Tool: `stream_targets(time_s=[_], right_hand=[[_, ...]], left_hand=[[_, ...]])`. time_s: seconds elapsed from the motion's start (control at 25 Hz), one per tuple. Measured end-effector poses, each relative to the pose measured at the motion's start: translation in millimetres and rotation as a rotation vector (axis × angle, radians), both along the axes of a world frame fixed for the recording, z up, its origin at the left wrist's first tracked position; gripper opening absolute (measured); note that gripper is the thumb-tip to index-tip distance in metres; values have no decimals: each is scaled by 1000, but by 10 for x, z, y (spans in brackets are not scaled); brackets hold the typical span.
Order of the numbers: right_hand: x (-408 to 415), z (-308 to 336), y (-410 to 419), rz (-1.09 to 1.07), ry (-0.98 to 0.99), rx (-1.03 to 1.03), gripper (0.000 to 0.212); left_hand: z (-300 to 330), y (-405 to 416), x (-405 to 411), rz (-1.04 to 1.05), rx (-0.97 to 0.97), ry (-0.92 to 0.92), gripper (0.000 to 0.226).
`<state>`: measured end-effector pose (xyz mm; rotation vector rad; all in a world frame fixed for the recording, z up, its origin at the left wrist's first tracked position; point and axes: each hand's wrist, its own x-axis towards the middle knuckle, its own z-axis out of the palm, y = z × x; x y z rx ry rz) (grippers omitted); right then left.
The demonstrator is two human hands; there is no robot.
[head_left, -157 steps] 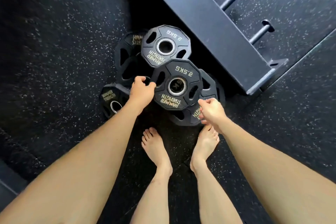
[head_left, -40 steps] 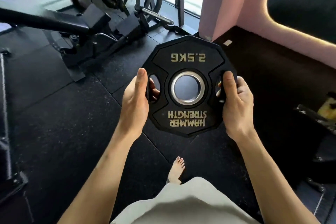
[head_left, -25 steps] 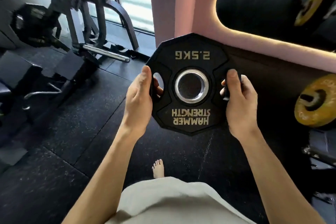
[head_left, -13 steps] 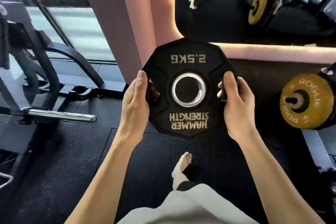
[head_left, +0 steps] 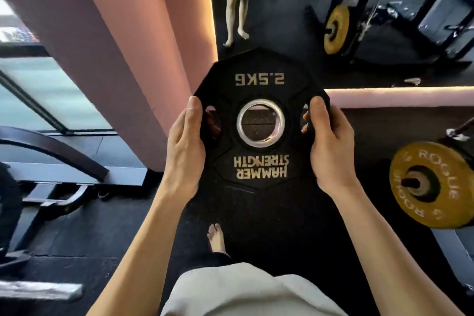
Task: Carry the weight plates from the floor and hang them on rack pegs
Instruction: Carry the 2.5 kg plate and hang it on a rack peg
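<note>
Hands (head_left: pixel 186 146) (head_left: pixel 329 146) gripping plate (head_left: pixel 260 169) edges, arms outstretched

matt black rubber plate (head_left: pixel 259 100), shiny metal ring (head_left: pixel 260 122)

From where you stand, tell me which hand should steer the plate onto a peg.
Probably the right hand. Both hands grip the black 2.5 kg plate by its side slots, but the only peg in view, carrying the yellow plate, lies on the right. The left hand would have to cross over.
</note>
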<state>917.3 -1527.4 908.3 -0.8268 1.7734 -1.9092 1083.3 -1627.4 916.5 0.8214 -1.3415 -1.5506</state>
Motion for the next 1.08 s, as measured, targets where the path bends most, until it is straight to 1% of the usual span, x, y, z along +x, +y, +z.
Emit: stream_targets(time_s=[0.08,0.24,0.36,0.48,0.64,0.72,0.8,0.96,1.08], right_hand=[[-275,-29,-370,-71,19,4,28],[-811,-59,-1071,-247,28,24,28],[-1173,4,-1382,-408,-3,7,26],[-1549,60,-1516,-609,0,17,26],[-2036,100,-1417,-848,43,36,28],[-2307,104,-1276,-949,50,47,26],[-2567,113,-1088,-1027,45,34,25],[-3038,234,-697,-1179,78,80,31],[-3390,390,-406,-1272,109,51,31]], left_hand=[[-29,-458,-339,-86,-19,-3,49],[0,-1401,-1072,-282,-55,-20,53],[82,-1940,-1645,-417,-47,-28,45],[130,-2272,-2310,-619,-74,-51,45],[93,-2353,-3182,-882,-86,-9,43],[85,-2283,-3657,-974,-87,-20,51],[122,-2122,-4099,-1058,-83,-25,52],[289,-1687,-4808,-1199,-56,21,45],[411,-1364,-5357,-1296,-66,20,55]])
